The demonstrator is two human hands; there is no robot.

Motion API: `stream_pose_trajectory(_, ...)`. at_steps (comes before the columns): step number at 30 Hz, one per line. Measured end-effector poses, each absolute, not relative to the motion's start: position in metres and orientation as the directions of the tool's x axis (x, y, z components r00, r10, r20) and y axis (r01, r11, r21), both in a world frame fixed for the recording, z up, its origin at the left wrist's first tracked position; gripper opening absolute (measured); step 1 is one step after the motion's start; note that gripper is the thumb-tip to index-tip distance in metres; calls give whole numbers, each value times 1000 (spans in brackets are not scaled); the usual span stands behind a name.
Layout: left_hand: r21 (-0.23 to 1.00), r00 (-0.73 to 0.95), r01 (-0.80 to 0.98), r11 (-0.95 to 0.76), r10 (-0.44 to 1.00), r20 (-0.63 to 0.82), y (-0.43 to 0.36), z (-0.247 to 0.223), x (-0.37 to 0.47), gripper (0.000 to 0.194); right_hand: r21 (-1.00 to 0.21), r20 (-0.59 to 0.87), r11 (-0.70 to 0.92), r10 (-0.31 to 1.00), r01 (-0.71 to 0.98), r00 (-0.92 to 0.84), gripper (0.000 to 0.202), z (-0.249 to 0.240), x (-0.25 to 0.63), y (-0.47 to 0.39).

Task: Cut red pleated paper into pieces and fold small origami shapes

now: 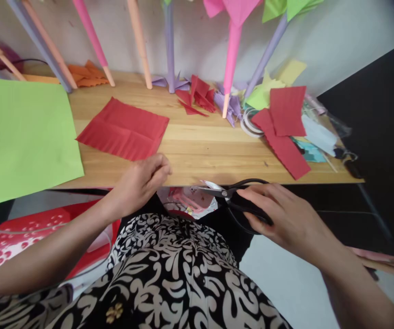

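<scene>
My right hand (279, 210) grips a pair of black-handled scissors (229, 194) at the table's front edge, blades pointing left and somewhat apart. My left hand (145, 178) is curled closed over the front edge; whether anything sits inside its fingers is hidden. Just behind it lies a creased red paper sheet (123, 130), flat on the wooden table (204, 146). On the right, two more red paper pieces (288, 112) rest overlapping on a pile of scraps. Folded red scraps (200, 96) lie farther back.
A large green sheet (25, 137) covers the table's left end. Rolled paper tubes (231, 59) lean against the wall along the back. White tape rolls (250, 122) sit by the right-hand scraps. Below the table at left is a red and white plastic stool (35, 233).
</scene>
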State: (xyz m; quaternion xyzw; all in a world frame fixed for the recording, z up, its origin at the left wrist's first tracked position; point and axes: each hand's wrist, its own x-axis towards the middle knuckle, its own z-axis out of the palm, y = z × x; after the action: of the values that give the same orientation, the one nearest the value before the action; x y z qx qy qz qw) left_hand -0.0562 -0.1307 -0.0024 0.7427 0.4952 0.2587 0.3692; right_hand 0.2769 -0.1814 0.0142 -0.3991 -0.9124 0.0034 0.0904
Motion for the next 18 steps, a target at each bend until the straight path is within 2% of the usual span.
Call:
stream_pose_trajectory(3,903,538,400,-157,838,-93,-150,-7,-52,31,-114,216,578,809,808,-548,46,4,290,-170)
stream_pose_trajectory(6,911,678,392,-128,709,-192,-164,-37,-34,30,-122,295,421,880,899,-372,48,-11,302,-148)
stream_pose_trajectory(8,889,692,443,-115,675,-257,-166,-66,-21,29,-141,314,318,912,937,-263,49,-23,308,-132)
stream_pose_trajectory(10,869,644,490,-63,698,-313,-163,-91,-12,27,-146,329,263,922,954,-204,49,-34,309,-120)
stream_pose_trajectory(12,865,594,502,12,722,-355,-161,-101,-8,31,-143,347,275,914,951,-212,48,-40,306,-114)
stream_pose_trajectory(15,926,641,378,15,717,-274,-162,-85,-11,35,-141,351,403,875,904,-335,48,-39,295,-119)
stream_pose_trajectory(18,971,638,238,-32,759,-132,-164,-52,-19,17,-143,325,568,800,810,-504,50,-28,283,-131)
